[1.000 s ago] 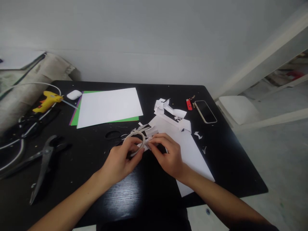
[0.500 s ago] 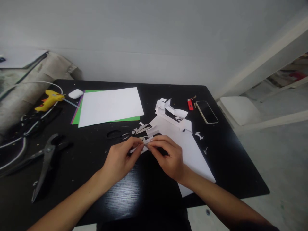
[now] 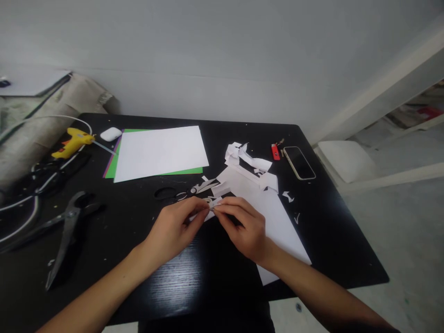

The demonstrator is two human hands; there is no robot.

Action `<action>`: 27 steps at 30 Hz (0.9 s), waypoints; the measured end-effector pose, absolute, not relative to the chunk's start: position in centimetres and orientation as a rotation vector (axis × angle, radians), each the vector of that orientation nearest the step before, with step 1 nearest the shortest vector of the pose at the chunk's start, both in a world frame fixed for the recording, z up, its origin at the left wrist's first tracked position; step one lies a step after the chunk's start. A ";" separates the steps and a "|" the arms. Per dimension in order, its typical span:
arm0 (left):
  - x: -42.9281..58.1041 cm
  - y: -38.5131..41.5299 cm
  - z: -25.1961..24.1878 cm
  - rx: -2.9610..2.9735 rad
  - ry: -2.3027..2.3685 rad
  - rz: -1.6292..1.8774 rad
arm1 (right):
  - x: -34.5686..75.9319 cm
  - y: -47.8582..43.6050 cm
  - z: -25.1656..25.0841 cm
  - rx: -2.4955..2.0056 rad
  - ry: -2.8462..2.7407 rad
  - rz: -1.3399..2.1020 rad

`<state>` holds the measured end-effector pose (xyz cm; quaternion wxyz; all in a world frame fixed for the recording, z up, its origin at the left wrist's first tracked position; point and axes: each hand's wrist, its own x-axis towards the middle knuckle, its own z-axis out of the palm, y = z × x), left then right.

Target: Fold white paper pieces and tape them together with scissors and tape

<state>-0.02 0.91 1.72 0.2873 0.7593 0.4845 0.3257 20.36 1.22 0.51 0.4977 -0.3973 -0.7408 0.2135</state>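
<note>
Over the middle of the black table [image 3: 329, 249], my left hand [image 3: 173, 229] and my right hand [image 3: 244, 226] meet fingertip to fingertip. Both are closed in a pinch on a small white paper strip [image 3: 213, 203], which is curled between them. Most of the strip is hidden by my fingers. Black-handled scissors [image 3: 180, 192] lie just beyond my hands. A large white sheet [image 3: 277, 217] lies under and to the right of my right hand.
White paper on green and purple sheets [image 3: 159, 150] lies at the back. Paper scraps [image 3: 248, 159], a red lighter [image 3: 275, 151] and a phone [image 3: 299, 162] sit back right. A yellow glue gun [image 3: 71, 141], white earbud case [image 3: 111, 134], cables and pliers [image 3: 65, 229] are on the left.
The wide paper loop held a second ago has been drawn down into a small tight curl between my fingertips. My hands have come closer together.
</note>
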 end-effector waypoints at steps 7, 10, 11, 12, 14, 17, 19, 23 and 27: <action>-0.3 1.3 2.0 2.015 1.365 0.914 | 20.7 1.8 0.6 -1.033 -1.733 0.529; -0.3 1.3 2.2 2.012 1.362 0.971 | 20.8 2.1 0.3 -1.083 -1.701 0.588; -0.3 1.3 2.2 2.010 1.355 0.977 | 20.8 2.1 0.1 -1.103 -1.678 0.634; -0.2 1.3 2.2 2.008 1.348 0.979 | 20.7 2.1 0.0 -1.129 -1.644 0.690; 0.0 1.2 2.2 1.999 1.326 0.979 | 20.6 2.1 -0.4 -1.180 -1.550 0.820; 0.2 1.1 2.1 1.963 1.299 0.973 | 20.3 2.1 -0.6 -1.212 -1.417 0.997; 0.3 1.1 2.1 1.924 1.289 0.963 | 20.3 2.1 -0.6 -1.204 -1.367 1.079; 0.3 1.2 2.1 1.831 1.261 0.937 | 20.3 2.3 -0.6 -1.195 -1.303 1.192; 0.5 1.2 1.7 1.624 1.175 0.894 | 20.3 2.6 -0.4 -1.186 -1.202 1.312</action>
